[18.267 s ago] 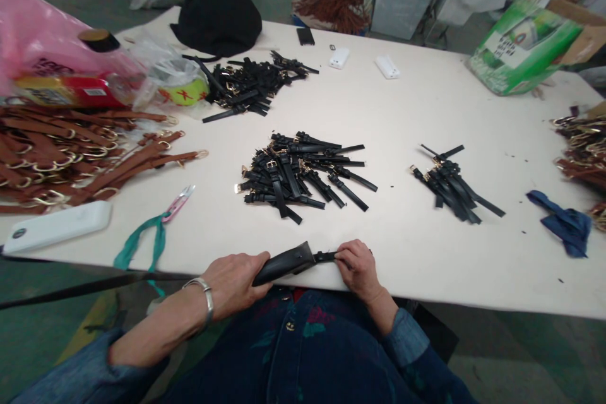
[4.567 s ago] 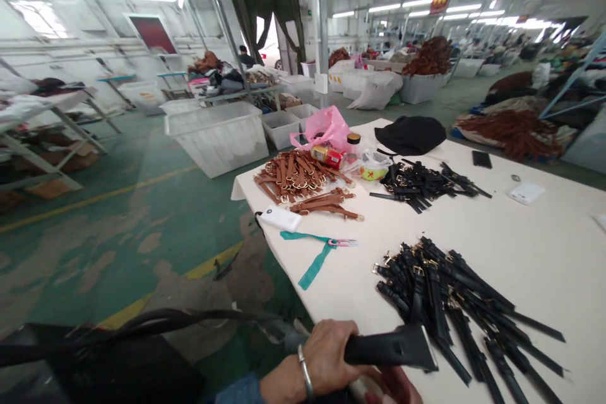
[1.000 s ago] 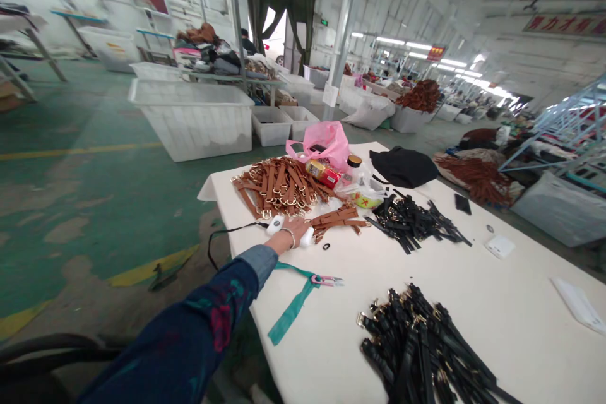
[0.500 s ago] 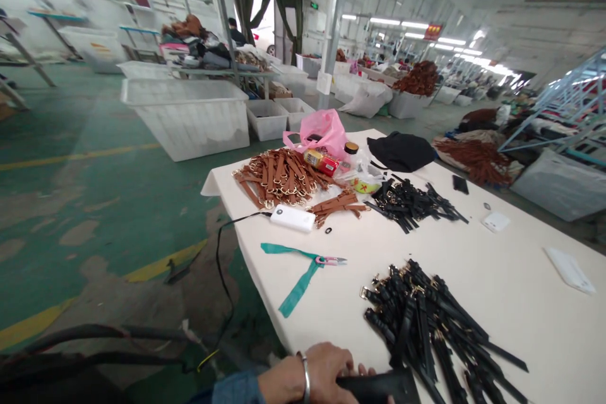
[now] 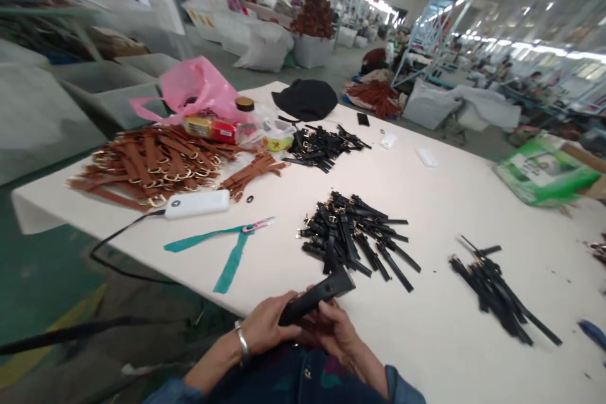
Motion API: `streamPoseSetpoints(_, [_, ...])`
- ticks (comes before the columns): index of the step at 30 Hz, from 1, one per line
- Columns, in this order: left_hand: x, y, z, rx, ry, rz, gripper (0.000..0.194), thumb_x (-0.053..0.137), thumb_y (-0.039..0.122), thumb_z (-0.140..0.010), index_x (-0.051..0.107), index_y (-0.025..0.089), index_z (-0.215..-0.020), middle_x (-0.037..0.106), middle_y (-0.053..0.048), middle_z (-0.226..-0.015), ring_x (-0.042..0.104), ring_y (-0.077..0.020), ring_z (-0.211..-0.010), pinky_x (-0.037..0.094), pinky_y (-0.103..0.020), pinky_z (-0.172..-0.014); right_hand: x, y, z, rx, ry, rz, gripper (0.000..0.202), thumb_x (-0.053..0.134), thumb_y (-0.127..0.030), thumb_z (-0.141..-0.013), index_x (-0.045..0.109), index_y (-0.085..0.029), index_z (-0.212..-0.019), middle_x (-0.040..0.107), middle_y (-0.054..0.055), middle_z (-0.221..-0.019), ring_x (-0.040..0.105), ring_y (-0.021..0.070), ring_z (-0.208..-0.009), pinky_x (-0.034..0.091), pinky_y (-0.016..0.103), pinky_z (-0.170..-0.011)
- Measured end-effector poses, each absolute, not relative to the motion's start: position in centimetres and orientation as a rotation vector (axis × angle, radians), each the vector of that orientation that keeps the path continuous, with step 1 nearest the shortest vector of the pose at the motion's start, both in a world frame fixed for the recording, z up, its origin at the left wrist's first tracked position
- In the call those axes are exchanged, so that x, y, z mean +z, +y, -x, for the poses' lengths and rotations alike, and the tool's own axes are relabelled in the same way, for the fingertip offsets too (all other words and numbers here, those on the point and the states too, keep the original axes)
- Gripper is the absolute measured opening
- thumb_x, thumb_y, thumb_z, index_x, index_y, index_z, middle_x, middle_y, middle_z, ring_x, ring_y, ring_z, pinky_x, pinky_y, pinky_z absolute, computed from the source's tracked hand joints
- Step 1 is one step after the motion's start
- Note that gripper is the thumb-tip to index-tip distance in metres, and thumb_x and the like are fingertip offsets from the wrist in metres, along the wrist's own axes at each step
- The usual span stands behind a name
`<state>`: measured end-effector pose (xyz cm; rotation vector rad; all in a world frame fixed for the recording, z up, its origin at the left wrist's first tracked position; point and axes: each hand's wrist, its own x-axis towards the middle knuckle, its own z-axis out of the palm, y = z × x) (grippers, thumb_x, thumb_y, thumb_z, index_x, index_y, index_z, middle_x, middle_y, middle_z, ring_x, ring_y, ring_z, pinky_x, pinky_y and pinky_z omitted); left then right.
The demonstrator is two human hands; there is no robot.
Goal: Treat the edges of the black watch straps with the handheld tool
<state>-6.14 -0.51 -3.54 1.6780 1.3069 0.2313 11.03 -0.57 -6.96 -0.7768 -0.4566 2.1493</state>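
Note:
A wide black leather strap [image 5: 317, 297] with a small round mark near its end is held between both hands at the table's front edge. My left hand [image 5: 269, 326], with a silver bangle at the wrist, grips its lower end. My right hand [image 5: 338, 331] is closed on its underside, thumb against the edge; some fingers are hidden beneath. Just beyond the strap's tip lies a pile of narrow black straps with gold buckles [image 5: 353, 230]. Pink-handled thread snips [image 5: 258, 225] tied with a teal cloth strip [image 5: 231, 265] lie to the left.
Brown buckled straps [image 5: 156, 161], a white power bank [image 5: 197, 203] with a cable, a pink bag [image 5: 201, 85] and a black cap [image 5: 307, 100] occupy the far left. More black straps [image 5: 326, 145] lie behind, others [image 5: 497, 290] at right, near a green package [image 5: 546, 170].
The view has swung right and down, bringing the right side of the table into sight. Both hands now show with the black leather strap raised; before, mainly the left hand showed at the lower edge.

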Motion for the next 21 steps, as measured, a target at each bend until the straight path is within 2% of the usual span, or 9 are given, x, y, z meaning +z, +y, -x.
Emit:
streamPoseSetpoints(4, [-2.5, -1.1, 6.9, 0.296, 1.362, -1.674, 0.043, 0.047, 0.043, -0.071, 0.049, 0.025, -0.109, 0.065, 0.001, -0.092, 0.057, -0.0167, -0.082, 0.040, -0.024, -0.073, -6.5, -0.6, -11.6, 2.263, -0.901, 0.848, 0.044, 0.066, -0.033, -0.063, 0.055, -0.016, -0.102, 0.061, 0.006, -0.094, 0.059, 0.0188, -0.080, 0.046, 0.031, -0.068])
streamPoseSetpoints(6, [-2.0, -1.5, 7.6, 0.296, 1.467, -1.655, 0.043, 0.046, 0.044, -0.071, 0.050, 0.024, -0.109, 0.066, 0.001, -0.089, 0.057, -0.0177, -0.081, 0.041, -0.025, -0.073, -7.0, -0.5, -12.3, 2.146, -1.247, 1.041, 0.036, 0.066, -0.027, -0.061, 0.059, -0.016, -0.095, 0.062, 0.004, -0.083, 0.058, 0.0166, -0.071, 0.045, 0.028, -0.063])
streamPoseSetpoints(9, [-1.4, -1.9, 8.7, 0.291, 1.612, -1.626, 0.044, 0.045, 0.046, -0.070, 0.050, 0.024, -0.108, 0.066, 0.000, -0.084, 0.058, -0.0186, -0.079, 0.041, -0.026, -0.074, -7.7, 0.4, -13.8, 1.477, -1.586, 1.405, 0.020, 0.055, -0.017, -0.065, 0.061, -0.018, -0.085, 0.062, 0.003, -0.081, 0.057, 0.0169, -0.074, 0.045, 0.029, -0.068])
streamPoseSetpoints(11, [-1.1, -2.0, 9.1, 0.298, 1.678, -1.611, 0.043, 0.044, 0.047, -0.071, 0.051, 0.024, -0.106, 0.065, 0.001, -0.082, 0.058, -0.0185, -0.078, 0.041, -0.026, -0.073, -7.5, 1.4, -14.6, 0.986, -1.714, 1.527, 0.026, 0.049, -0.014, -0.067, 0.060, -0.019, -0.090, 0.060, 0.006, -0.094, 0.054, 0.0196, -0.090, 0.042, 0.033, -0.081])
streamPoseSetpoints(14, [-0.7, -2.1, 9.2, 0.339, 1.760, -1.578, 0.042, 0.043, 0.048, -0.071, 0.051, 0.023, -0.104, 0.065, 0.001, -0.083, 0.058, -0.0186, -0.077, 0.042, -0.026, -0.072, -6.2, 3.5, -14.5, 0.485, -1.968, 1.604, 0.044, 0.052, -0.019, -0.067, 0.051, -0.021, -0.111, 0.043, 0.009, -0.124, 0.035, 0.0258, -0.117, 0.025, 0.043, -0.098])
streamPoseSetpoints(16, [-0.4, -2.1, 9.0, 0.388, 1.792, -1.563, 0.042, 0.043, 0.048, -0.071, 0.051, 0.022, -0.103, 0.065, 0.000, -0.085, 0.058, -0.0191, -0.079, 0.042, -0.026, -0.071, -5.4, 5.2, -13.5, 0.299, -2.154, 1.654, 0.061, 0.059, -0.029, -0.065, 0.041, -0.021, -0.123, 0.023, 0.011, -0.138, 0.017, 0.0313, -0.126, 0.012, 0.050, -0.101])
streamPoseSetpoints(18, [-0.1, -2.2, 8.7, 0.425, 1.800, -1.569, 0.042, 0.044, 0.049, -0.070, 0.052, 0.022, -0.101, 0.064, 0.000, -0.085, 0.058, -0.0194, -0.080, 0.043, -0.026, -0.071, -5.0, 6.9, -12.1, 0.200, -2.297, 1.676, 0.076, 0.064, -0.041, -0.061, 0.033, -0.023, -0.128, 0.007, 0.011, -0.143, 0.003, 0.0353, -0.129, 0.002, 0.056, -0.098])
streamPoseSetpoints(21, [0.1, -2.3, 8.4, 0.420, 1.801, -1.605, 0.040, 0.045, 0.049, -0.070, 0.053, 0.023, -0.099, 0.064, 0.001, -0.079, 0.059, -0.0185, -0.075, 0.043, -0.025, -0.067, -5.2, 9.2, -10.7, 0.154, -2.428, 1.648, 0.070, 0.056, -0.049, -0.068, 0.031, -0.027, -0.129, 0.000, 0.008, -0.144, -0.005, 0.0355, -0.129, -0.005, 0.061, -0.094])
